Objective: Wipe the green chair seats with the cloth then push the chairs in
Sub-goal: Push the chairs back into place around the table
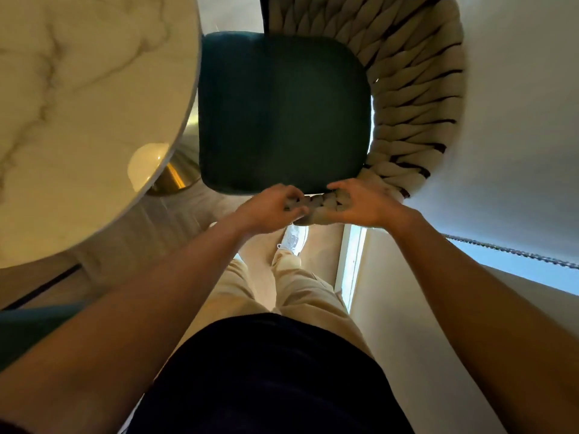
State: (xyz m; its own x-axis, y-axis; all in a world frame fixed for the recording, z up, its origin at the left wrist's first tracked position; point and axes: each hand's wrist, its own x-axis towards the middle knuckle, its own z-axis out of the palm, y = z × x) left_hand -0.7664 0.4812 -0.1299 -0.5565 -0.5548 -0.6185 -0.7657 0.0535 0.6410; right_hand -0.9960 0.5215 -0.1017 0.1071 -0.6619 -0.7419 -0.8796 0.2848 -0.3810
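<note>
I look straight down at a dark green chair seat [282,111] ringed by a cream braided backrest [413,89]. Both my hands hold the near end of that braided backrest. My left hand [269,211] curls its fingers round the braid from the left. My right hand [360,203] grips the braid from the right. The seat's left edge lies just under the rim of the marble table [78,104]. No cloth is in view.
The table's gold base [175,178] stands under the rim, next to the seat's near left corner. Another green seat [28,327] shows at the lower left. My legs and white shoe [293,241] are below the chair. A wall runs along the right.
</note>
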